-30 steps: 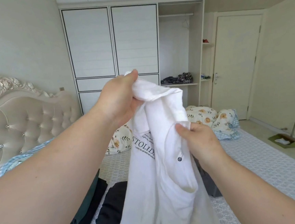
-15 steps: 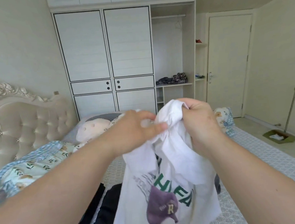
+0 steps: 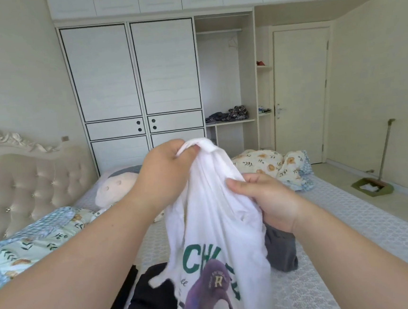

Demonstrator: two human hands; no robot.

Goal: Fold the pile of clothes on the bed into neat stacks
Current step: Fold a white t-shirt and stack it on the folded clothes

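A white T-shirt (image 3: 219, 229) with green letters and a purple cap print hangs in the air in front of me, above the bed (image 3: 353, 235). My left hand (image 3: 165, 175) pinches its bunched top edge. Lower and to the right, my right hand (image 3: 268, 200) grips a fold of the shirt's side. Under the shirt lie dark clothes: a black garment (image 3: 149, 304) on the left and a grey one (image 3: 280, 251) on the right, both partly hidden by the shirt.
A tufted headboard (image 3: 27, 179) stands at the left. Patterned bedding (image 3: 33, 240) lies at the left, pillows (image 3: 273, 165) at the far side. A white wardrobe (image 3: 133, 86) and a door (image 3: 301, 96) are behind. A broom and dustpan (image 3: 373, 186) sit on the floor at right.
The shirt has been turned, so the cap print now faces me. My left hand now holds the top while my right hand has dropped from the top to the shirt's side.
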